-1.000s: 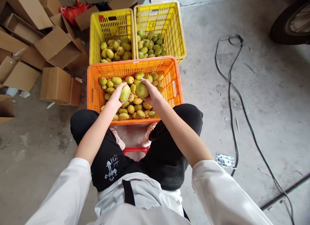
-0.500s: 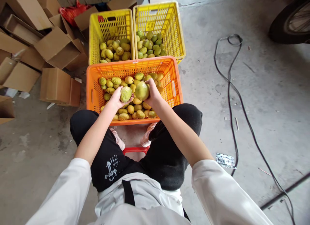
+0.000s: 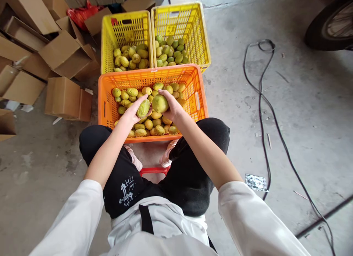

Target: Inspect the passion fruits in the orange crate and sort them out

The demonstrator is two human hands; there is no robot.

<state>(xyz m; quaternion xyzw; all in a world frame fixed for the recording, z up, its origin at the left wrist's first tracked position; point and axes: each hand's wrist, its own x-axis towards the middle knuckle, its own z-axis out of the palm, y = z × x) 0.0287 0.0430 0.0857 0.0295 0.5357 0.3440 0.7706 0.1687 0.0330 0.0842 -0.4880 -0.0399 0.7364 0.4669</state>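
My left hand (image 3: 134, 111) is closed around an oval, yellow-green fruit (image 3: 143, 108) with bumpy skin. A rounder, smoother green fruit (image 3: 160, 103) sits in my right hand (image 3: 172, 105), thumb along its top. The two fruits are held side by side with a narrow gap, above the orange crate (image 3: 150, 139). Inside that crate lie many loose yellow and greenish fruits (image 3: 160, 130), partly covered by my hands. My left fingers under the fruit are mostly hidden.
Behind the orange crate stand a left yellow crate (image 3: 125, 19) and a right yellow crate (image 3: 205, 37), both holding fruit. Cardboard boxes (image 3: 63, 98) pile up at left. A black cable (image 3: 271, 109) and a wheel (image 3: 328, 28) are at right. A red stool (image 3: 154, 170) shows below.
The fruit in my left hand has turned slightly and now looks more tilted. My right hand has shifted a little left with its fruit, and its thumb has moved across the top.
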